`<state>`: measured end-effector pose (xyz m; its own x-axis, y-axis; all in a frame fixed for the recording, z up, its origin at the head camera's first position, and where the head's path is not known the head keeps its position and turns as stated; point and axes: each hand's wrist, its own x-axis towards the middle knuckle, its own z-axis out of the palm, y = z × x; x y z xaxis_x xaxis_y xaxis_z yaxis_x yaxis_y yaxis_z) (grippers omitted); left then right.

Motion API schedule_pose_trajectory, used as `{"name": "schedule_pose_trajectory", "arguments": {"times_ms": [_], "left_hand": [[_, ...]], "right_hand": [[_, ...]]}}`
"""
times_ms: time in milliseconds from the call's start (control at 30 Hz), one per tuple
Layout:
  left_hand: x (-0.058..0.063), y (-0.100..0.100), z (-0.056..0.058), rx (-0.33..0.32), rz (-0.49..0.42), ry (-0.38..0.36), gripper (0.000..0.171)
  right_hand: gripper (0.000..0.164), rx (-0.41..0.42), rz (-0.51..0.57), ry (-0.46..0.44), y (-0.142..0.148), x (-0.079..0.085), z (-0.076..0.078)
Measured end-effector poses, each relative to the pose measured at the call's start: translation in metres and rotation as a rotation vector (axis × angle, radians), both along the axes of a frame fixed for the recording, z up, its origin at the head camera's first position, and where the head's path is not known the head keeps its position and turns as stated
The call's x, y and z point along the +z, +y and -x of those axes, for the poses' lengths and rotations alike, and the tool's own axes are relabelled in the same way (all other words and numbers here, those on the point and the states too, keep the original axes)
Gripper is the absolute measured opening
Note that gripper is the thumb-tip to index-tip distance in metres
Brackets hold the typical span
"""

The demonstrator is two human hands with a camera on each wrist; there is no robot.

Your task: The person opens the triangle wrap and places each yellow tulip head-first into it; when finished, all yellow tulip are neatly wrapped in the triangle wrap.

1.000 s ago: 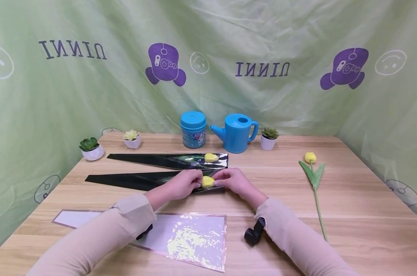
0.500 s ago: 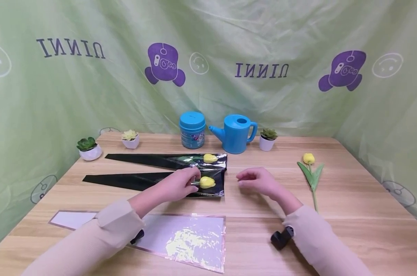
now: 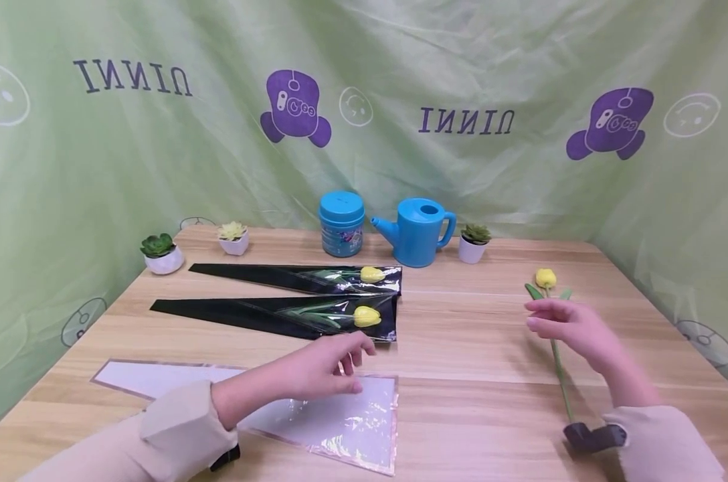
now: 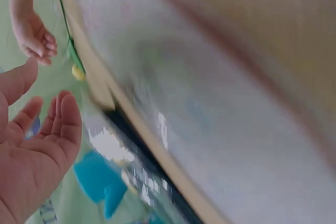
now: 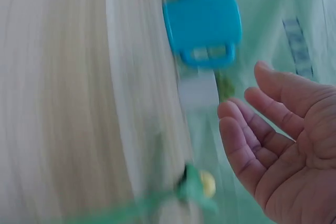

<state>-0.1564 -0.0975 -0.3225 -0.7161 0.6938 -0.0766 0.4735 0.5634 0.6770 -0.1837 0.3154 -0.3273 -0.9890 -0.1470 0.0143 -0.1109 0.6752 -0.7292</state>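
My left hand point(image 3: 324, 368) hovers over the right part of a white flower sleeve with a pink border point(image 3: 364, 435), fingers loosely bent and holding nothing. My right hand point(image 3: 577, 331) hangs above a loose yellow tulip point(image 3: 546, 278) at the right, covering part of its leaves and stem. In the right wrist view its fingers are relaxed with nothing between them, the tulip's green stem point(image 5: 131, 208) below. Two black sleeves lie beyond my left hand. The nearer black sleeve point(image 3: 219, 314) holds a yellow tulip point(image 3: 367, 316); the farther black sleeve point(image 3: 249, 273) holds another tulip point(image 3: 372, 274).
Along the back stand a blue lidded tub point(image 3: 342, 224), a blue watering can point(image 3: 417, 234) and a small potted succulent point(image 3: 472, 244). Two more potted succulents, one green point(image 3: 162, 254) and one pale point(image 3: 233, 239), stand at the back left. A green curtain point(image 3: 400, 167) hangs behind.
Both hands have left the tulip in the nearer black sleeve. The left came back toward the white sleeve; the right moved right to the loose tulip.
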Motion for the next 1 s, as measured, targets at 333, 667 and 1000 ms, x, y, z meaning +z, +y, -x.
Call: {"name": "schedule_pose_trajectory", "arguments": {"times_ms": [333, 667, 1000], "left_hand": [[-0.013, 0.014, -0.019, -0.056, 0.087, -0.024, 0.031], [-0.023, 0.017, -0.021, -0.095, 0.175, 0.044, 0.025], [-0.028, 0.016, -0.005, -0.048, 0.127, -0.001, 0.022]], "right_hand": [[0.058, -0.098, -0.006, -0.152, 0.042, -0.018, -0.011], [0.053, -0.155, -0.041, -0.23, 0.044, -0.029, -0.006], [0.036, -0.125, 0.017, -0.311, 0.031, -0.027, -0.003]]}}
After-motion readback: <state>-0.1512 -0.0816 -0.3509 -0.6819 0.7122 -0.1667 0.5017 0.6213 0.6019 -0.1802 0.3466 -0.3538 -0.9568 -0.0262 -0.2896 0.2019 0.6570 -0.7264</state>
